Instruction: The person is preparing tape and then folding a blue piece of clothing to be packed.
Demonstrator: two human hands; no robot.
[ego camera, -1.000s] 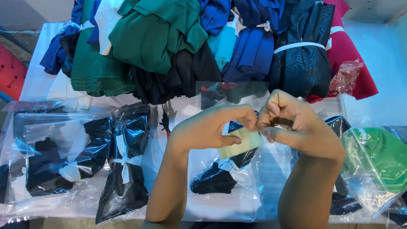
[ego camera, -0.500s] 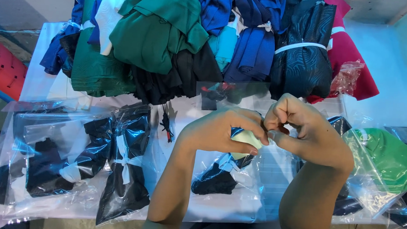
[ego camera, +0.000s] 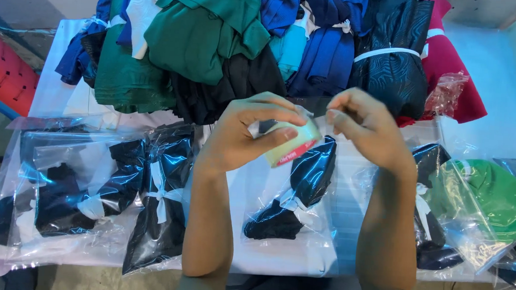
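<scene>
Head camera looks down on the left hand (ego camera: 244,132), whose thumb and curled fingers clasp a pale roll of tape (ego camera: 290,142) with a red inner rim, held up above the white table (ego camera: 60,96) over a clear bag holding a dark folded garment (ego camera: 294,191). Just to the right, the right hand (ego camera: 367,130) has its fingertips pinched together close beside the roll, though whether they grip a tape end is too fine to tell. More bagged dark garments (ego camera: 161,193) lie to the left, a bagged green garment (ego camera: 491,195) to the right, and a heap of green, blue, black and red clothing (ego camera: 216,37) fills the table's far side.
</scene>
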